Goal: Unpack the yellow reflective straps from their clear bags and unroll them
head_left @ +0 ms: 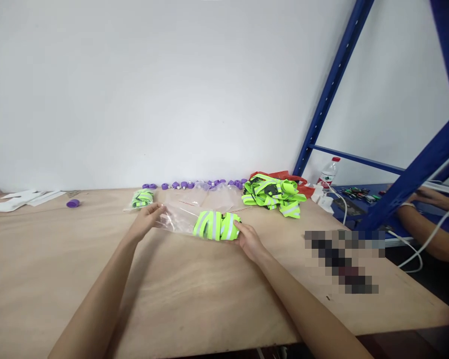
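Observation:
Between my hands a clear plastic bag (179, 218) is stretched out above the table. Inside its right part lies a folded neon-yellow reflective strap (217, 226) with silver stripes. My left hand (149, 217) pinches the bag's left end, fingers closed. At the other end my right hand (250, 239) grips the bag around the strap's right side, thumb on top. A bagged yellow strap bundle (142, 198) rests just beyond my left hand. Behind the right hand sits a loose pile of neon-yellow straps (273, 193). Flat clear bags (219, 196) lie behind the held one.
Several purple caps (189, 185) line the wall, and one purple lid (73, 203) lies at left near white papers (18, 200). Right of the wooden table (194, 299) stand a blue metal frame (333, 75) and a bottle (328, 172). Another person's arm (430, 224) shows there.

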Demonstrator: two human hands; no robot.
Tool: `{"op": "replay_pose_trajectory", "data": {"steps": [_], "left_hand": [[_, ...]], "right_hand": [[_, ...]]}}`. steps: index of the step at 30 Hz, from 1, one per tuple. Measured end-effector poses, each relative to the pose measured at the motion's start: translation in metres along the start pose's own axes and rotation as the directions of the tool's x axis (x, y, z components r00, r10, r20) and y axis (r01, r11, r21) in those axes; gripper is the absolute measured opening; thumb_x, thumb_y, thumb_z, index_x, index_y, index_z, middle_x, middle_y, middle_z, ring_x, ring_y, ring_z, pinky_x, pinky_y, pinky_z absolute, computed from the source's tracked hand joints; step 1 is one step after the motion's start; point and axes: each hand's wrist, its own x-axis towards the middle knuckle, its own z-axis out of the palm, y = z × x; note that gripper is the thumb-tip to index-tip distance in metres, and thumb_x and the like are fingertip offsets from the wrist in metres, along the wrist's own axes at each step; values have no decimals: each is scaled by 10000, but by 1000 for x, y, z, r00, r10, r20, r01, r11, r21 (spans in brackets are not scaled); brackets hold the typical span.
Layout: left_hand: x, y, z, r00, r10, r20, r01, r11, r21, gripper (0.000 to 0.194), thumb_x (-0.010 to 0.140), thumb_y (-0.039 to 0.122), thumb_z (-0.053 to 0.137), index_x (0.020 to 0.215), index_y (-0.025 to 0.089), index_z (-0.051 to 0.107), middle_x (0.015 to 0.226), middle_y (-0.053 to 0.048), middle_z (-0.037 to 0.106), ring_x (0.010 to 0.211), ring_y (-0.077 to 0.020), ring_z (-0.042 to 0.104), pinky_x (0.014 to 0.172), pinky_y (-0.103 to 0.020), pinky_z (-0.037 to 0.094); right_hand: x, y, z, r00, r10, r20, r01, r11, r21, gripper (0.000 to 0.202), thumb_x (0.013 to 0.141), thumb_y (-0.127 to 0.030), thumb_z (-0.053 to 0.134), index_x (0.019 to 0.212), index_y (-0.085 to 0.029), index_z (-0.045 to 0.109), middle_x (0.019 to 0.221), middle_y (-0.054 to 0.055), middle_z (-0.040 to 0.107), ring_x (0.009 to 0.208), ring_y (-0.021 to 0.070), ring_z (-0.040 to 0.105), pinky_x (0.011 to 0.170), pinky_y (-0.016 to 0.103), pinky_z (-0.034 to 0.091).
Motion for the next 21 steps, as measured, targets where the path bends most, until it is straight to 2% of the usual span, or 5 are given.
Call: {"op": "replay_pose_trajectory", "data": {"steps": [6, 10, 12, 15, 21], "left_hand": [[71, 34, -47, 993, 2, -118, 25, 974, 226, 489, 761, 655, 589, 866, 181, 645, 716, -45, 634, 482, -145, 512, 458, -265, 414], [110, 50, -51, 957, 73, -279, 41, 923, 384, 578, 771, 567, 625, 1173, 151, 610, 1118, -201, 669, 983, -360, 644, 792, -452, 524], [115, 50, -40, 936, 119, -332, 42, 897, 439, 673, 743, 517, 680, 1277, 130, 550, 1381, -271, 522, 1279, -469, 470, 966, -572, 442], [101, 41, -11, 938, 179, -296, -20, 882, 471, 603, 777, 468, 667, 1271, 141, 553, 1496, -256, 409, 1407, -490, 297, 1086, -636, 311], [20, 26, 66, 982, 184, 45, -189, 936, 296, 475, 981, 549, 345, 1140, 176, 592, 1149, -122, 677, 1016, -270, 664, 871, -408, 549]], "right_hand": [[1, 2, 0, 987, -2, -163, 9, 999, 37, 333, 765, -476, 738, 899, -171, 737, 727, 37, 723, 595, 186, 632, 423, 272, 504], [-1, 3, 2, 982, -13, -190, 21, 999, 40, 330, 760, -488, 744, 822, -165, 719, 630, 16, 672, 520, 165, 584, 375, 257, 452], [-1, 2, 1, 982, -21, -189, 28, 999, 38, 343, 755, -497, 754, 821, -162, 716, 626, 18, 669, 517, 164, 580, 373, 255, 445], [-1, 1, 0, 983, -30, -181, 38, 999, 39, 393, 755, -521, 756, 902, -158, 729, 694, 37, 705, 555, 173, 603, 389, 257, 457], [-3, -3, 2, 998, -58, -40, 60, 997, 50, 454, 741, -522, 792, 1028, -176, 729, 1010, 93, 753, 787, 221, 682, 540, 289, 548]]}}
